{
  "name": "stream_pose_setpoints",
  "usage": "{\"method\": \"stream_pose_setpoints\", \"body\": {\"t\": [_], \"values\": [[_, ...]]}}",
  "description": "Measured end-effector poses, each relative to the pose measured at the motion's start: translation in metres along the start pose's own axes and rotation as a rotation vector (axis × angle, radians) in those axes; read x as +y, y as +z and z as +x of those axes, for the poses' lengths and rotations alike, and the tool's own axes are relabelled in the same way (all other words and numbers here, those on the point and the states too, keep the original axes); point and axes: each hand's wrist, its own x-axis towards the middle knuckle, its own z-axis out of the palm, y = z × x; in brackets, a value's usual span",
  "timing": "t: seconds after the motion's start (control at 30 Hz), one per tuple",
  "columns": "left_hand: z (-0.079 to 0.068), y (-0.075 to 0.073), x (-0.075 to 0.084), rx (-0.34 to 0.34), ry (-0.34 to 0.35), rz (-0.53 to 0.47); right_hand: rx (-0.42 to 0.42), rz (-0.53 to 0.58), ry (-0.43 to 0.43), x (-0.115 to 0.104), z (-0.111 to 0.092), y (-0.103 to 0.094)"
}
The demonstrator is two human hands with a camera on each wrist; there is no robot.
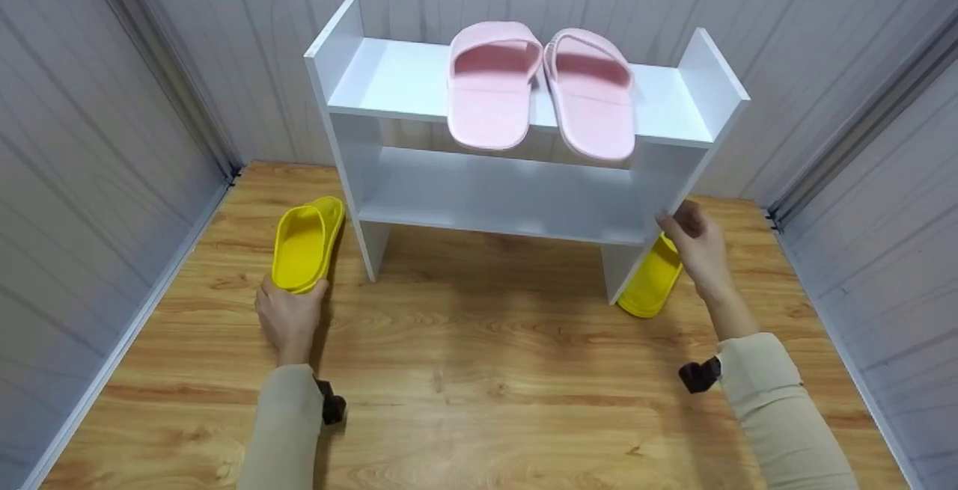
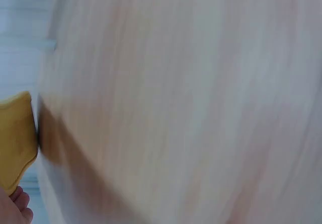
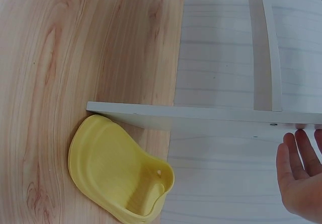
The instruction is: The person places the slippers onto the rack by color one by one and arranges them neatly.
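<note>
My left hand (image 1: 288, 318) grips the heel end of a yellow slipper (image 1: 301, 247), thumb on the right side, at the left of a white shelf rack (image 1: 494, 191). The left wrist view catches only part of this slipper (image 2: 15, 138) and some fingertips at its edge. My right hand (image 1: 700, 243) is at the rack's right side panel (image 3: 211, 118), fingertips right at the panel in the right wrist view. Below that hand, another yellow slipper (image 3: 115, 168) lies on the floor close against the panel's outer side, partly hidden in the head view.
Two pink slippers (image 1: 490, 93) sit side by side on the rack's top board (image 1: 408, 75), heels jutting past its front edge. Pale walls (image 1: 112, 138) enclose the wood-look floor (image 1: 479, 370) at the left, back and right. Each wrist carries a small black camera (image 1: 700, 375).
</note>
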Motion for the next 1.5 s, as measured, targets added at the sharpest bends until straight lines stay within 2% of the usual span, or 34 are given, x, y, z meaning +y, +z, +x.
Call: {"method": "stream_pose_setpoints", "body": {"t": [0.13,0.3,0.47,0.77,0.97,1.23,1.5], "values": [[0.01,-0.017,-0.002,-0.014,-0.009,0.002,0.001,-0.005,-0.006,0.0,0.0,0.001],[0.019,-0.037,-0.005,-0.021,0.018,-0.011,-0.013,0.005,-0.025,0.0,-0.001,0.001],[0.025,-0.054,-0.004,-0.088,0.027,-0.006,-0.006,-0.012,-0.024,0.001,0.0,0.001],[0.036,-0.084,0.001,-0.232,0.068,0.082,0.004,-0.028,-0.01,0.002,0.0,0.0],[0.046,-0.102,0.008,-0.281,0.157,0.128,0.008,-0.03,-0.017,0.001,0.0,0.0],[0.054,-0.133,0.024,-0.401,0.247,0.177,-0.005,-0.011,-0.027,0.001,0.0,0.0],[0.058,-0.161,0.036,-0.495,0.285,0.22,-0.004,-0.014,-0.043,0.002,0.0,0.0]]}}
